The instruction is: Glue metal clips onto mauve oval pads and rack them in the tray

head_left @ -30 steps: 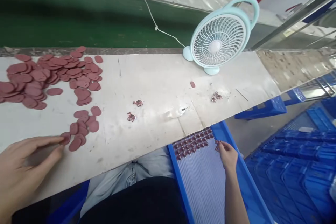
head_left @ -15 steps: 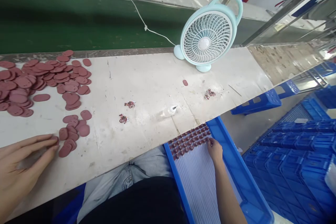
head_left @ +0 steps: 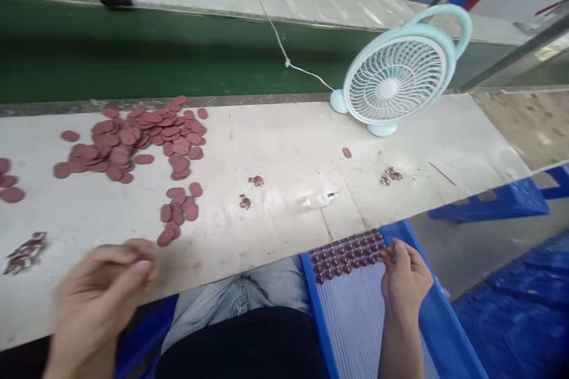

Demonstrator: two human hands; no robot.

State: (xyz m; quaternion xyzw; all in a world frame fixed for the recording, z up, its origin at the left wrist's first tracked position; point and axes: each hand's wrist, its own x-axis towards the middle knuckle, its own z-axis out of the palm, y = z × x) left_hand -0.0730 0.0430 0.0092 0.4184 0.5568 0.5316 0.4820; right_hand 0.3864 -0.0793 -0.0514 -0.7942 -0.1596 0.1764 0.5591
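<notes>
Blurred by motion, my left hand [head_left: 106,293] is over the table's front edge with fingers curled and fingertips together; whatever they hold is hidden. Just right of its fingertips lies a small group of reddish-brown oval discs [head_left: 178,213], with a large pile of discs [head_left: 120,142] behind. My right hand [head_left: 402,266] is closed above the right side of a blue tray [head_left: 313,314], its fingertips pinched on something I cannot make out. Rows of small dark red pieces [head_left: 349,254] stand across the tray's back end, on a ribbed white liner.
A pale blue fan [head_left: 386,89] stands at the table's back edge. A clear bottle [head_left: 317,198] lies mid-table. Small clusters of scraps [head_left: 391,176] and a thin stick [head_left: 442,173] are on the tabletop. Blue crates [head_left: 520,302] fill the right.
The view has shifted left, showing more of the table. My left hand has left the discs and moved toward me. My right hand has lifted off the rows in the tray.
</notes>
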